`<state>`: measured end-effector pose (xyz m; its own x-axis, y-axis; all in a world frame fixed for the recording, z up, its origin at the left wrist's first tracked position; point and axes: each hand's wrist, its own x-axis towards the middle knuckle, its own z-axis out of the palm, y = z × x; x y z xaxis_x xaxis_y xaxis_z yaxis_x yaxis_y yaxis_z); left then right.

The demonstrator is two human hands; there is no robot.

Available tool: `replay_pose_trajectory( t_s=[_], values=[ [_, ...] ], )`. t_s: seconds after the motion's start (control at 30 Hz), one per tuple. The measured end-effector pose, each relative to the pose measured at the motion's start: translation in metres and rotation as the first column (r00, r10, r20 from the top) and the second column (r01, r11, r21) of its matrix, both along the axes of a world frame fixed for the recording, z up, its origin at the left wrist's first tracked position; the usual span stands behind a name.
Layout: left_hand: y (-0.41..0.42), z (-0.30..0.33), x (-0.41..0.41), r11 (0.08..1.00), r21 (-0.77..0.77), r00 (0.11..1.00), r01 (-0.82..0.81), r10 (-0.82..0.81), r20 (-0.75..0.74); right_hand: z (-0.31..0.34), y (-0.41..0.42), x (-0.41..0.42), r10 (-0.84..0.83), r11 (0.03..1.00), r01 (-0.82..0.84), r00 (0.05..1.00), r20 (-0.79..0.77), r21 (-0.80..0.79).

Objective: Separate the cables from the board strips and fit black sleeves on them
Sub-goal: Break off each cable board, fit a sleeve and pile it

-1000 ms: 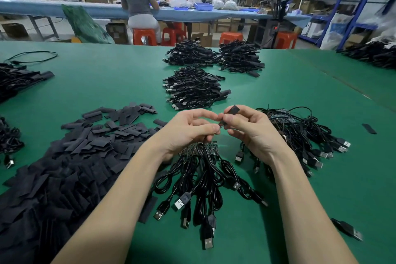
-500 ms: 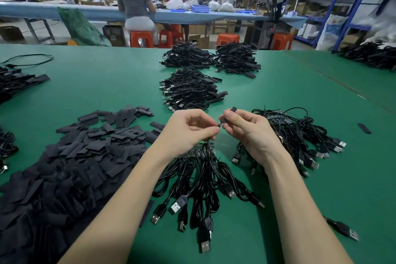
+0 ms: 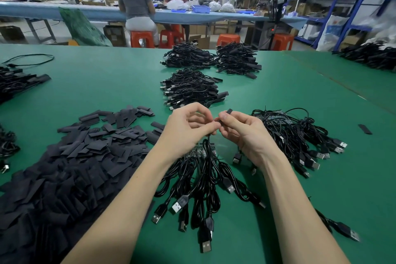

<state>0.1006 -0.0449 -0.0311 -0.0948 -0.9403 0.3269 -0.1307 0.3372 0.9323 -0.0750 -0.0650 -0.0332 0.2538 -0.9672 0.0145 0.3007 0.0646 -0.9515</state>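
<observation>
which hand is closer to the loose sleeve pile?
Left. The left hand hangs just past the sleeve pile's right edge; the right hand is farther right, beyond the left, holding a sleeve.

Both hands are meeting up over the green table (image 3: 102,88). The right hand (image 3: 246,135) is pinching a black sleeve (image 3: 225,116) between thumb and fingers, its far end poking up. The left hand (image 3: 186,128) is pinching the end of a cable (image 3: 209,156) right against it. That cable is hanging down into a bunch of USB cables (image 3: 199,195) near the front edge. A big pile of loose sleeves (image 3: 64,167) is sitting toward the left edge, finished cable bundles (image 3: 190,88) further back.
</observation>
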Motion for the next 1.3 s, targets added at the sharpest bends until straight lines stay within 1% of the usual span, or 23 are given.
replay_pose_trajectory(
  t_s=[0.13,0.2,0.27,0.43,0.6,0.67,0.8,0.87,0.93,0.97,1.07,1.1,1.2,1.3],
  values=[
    [-0.002,-0.001,0.000,0.993,0.101,0.997,0.063,-0.060,-0.039,-0.001,0.001,0.005,-0.124,0.990,0.125,0.992,0.020,-0.065],
    [-0.002,-0.001,0.000,0.991,0.128,0.997,0.043,-0.033,-0.074,-0.002,0.001,0.010,-0.174,0.975,0.173,0.985,0.007,-0.136],
    [-0.001,-0.001,0.000,0.990,0.143,0.995,0.012,0.003,-0.105,-0.001,0.002,0.015,-0.215,0.960,0.218,0.976,0.034,-0.175],
    [-0.001,0.000,-0.002,0.987,0.161,0.987,-0.005,0.031,-0.160,-0.002,0.003,0.020,-0.268,0.950,0.279,0.959,0.088,-0.143],
    [-0.003,-0.002,-0.006,0.991,0.107,0.985,-0.080,0.095,-0.143,-0.004,0.003,0.025,-0.280,0.949,0.294,0.952,0.123,-0.113],
    [-0.005,-0.001,-0.005,0.992,0.092,0.983,-0.086,0.099,-0.153,-0.006,0.003,0.028,-0.276,0.952,0.290,0.951,0.137,-0.097],
    [-0.006,-0.001,-0.004,0.993,0.078,0.987,-0.092,0.101,-0.125,-0.006,0.002,0.030,-0.283,0.950,0.299,0.947,0.151,-0.093],
    [-0.006,-0.002,-0.005,0.991,0.062,0.985,-0.117,0.123,-0.121,-0.005,0.002,0.031,-0.309,0.940,0.326,0.938,0.158,-0.098],
    [-0.007,-0.002,-0.007,0.989,0.054,0.985,-0.138,0.143,-0.098,-0.005,0.000,0.031,-0.368,0.916,0.389,0.913,0.178,-0.102],
    [-0.007,-0.002,-0.007,0.988,0.077,0.988,-0.133,0.139,-0.066,-0.004,-0.001,0.031,-0.407,0.897,0.430,0.894,0.190,-0.100],
    [-0.006,-0.005,-0.010,0.977,0.175,0.990,-0.123,0.109,0.087,-0.004,-0.006,0.028,-0.503,0.844,0.533,0.823,0.263,-0.054],
    [-0.005,-0.006,-0.012,0.974,0.193,0.990,-0.120,0.103,0.099,-0.004,-0.007,0.027,-0.519,0.833,0.552,0.804,0.289,-0.040],
    [-0.003,-0.005,-0.012,0.966,0.231,0.993,-0.113,0.105,0.046,-0.002,-0.009,0.023,-0.567,0.798,0.602,0.753,0.333,-0.002],
    [-0.004,-0.001,-0.006,0.973,0.196,0.992,-0.119,0.107,0.069,-0.001,-0.010,0.016,-0.597,0.776,0.630,0.719,0.356,0.029]
  ],
)
